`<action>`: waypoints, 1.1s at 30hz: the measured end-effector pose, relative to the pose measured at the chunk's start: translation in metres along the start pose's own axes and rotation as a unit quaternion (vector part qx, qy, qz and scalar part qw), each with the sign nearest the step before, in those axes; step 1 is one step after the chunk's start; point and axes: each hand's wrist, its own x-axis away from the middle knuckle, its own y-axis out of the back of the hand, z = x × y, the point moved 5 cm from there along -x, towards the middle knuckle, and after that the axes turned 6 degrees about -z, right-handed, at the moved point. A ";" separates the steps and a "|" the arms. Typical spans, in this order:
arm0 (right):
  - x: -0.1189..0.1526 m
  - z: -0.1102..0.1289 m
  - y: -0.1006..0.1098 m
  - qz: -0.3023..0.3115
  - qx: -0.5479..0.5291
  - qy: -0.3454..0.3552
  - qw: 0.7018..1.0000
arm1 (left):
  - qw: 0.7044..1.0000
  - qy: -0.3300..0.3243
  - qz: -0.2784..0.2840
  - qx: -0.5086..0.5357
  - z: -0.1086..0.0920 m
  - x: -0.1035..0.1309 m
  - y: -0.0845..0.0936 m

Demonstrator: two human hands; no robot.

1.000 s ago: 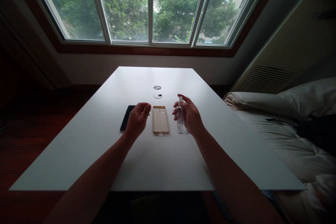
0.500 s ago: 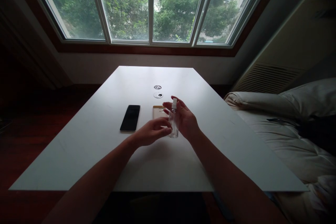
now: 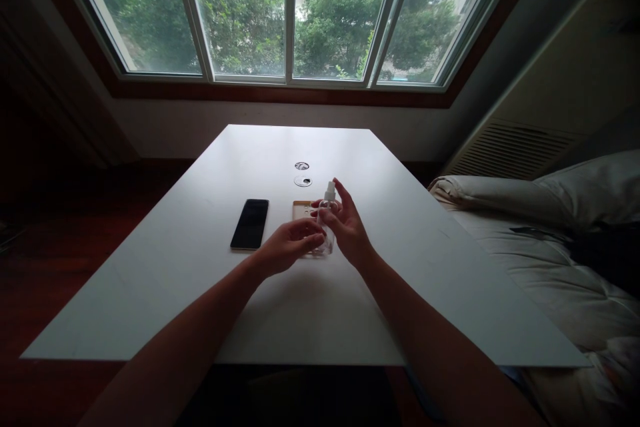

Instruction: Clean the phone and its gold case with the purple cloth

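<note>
A small clear spray bottle (image 3: 329,241) with a white pump top stands nearly upright, tilted slightly, over the table's middle. My right hand (image 3: 351,232) is closed around its upper body from the right, thumb across the front and index finger raised beside the white top. My left hand (image 3: 286,248) is curled at the lower left side of the bottle, thumb and fingers against it. Behind the hands lies a gold-edged, see-through phone case (image 3: 301,211), partly hidden by the bottle and fingers. A black-screened smartphone (image 3: 250,223) rests to the left.
Two flat round pieces, a dark patterned one (image 3: 301,165) and a pale ring-like one (image 3: 303,181), lie farther back on the white table (image 3: 400,280). A bed with beige bedding (image 3: 480,227) stands at the right. Beyond the table is a window (image 3: 240,20).
My right thumb has come across the front of the bottle, and the index finger has risen by the pump top. The bottle has shifted slightly up and tilted a little.
</note>
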 end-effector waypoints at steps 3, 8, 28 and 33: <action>0.002 0.001 -0.003 0.014 -0.004 0.011 1.000 | 1.000 0.007 0.005 0.024 0.002 0.000 0.001; 0.003 0.008 -0.004 0.043 -0.028 -0.021 0.998 | 0.991 0.046 0.005 0.127 0.005 0.001 0.004; -0.002 0.010 0.012 -0.026 0.180 0.068 0.981 | 0.981 0.059 0.001 0.186 0.004 -0.002 0.009; -0.004 0.012 0.016 -0.072 0.165 0.078 0.981 | 0.978 0.057 -0.029 0.199 0.006 -0.005 0.012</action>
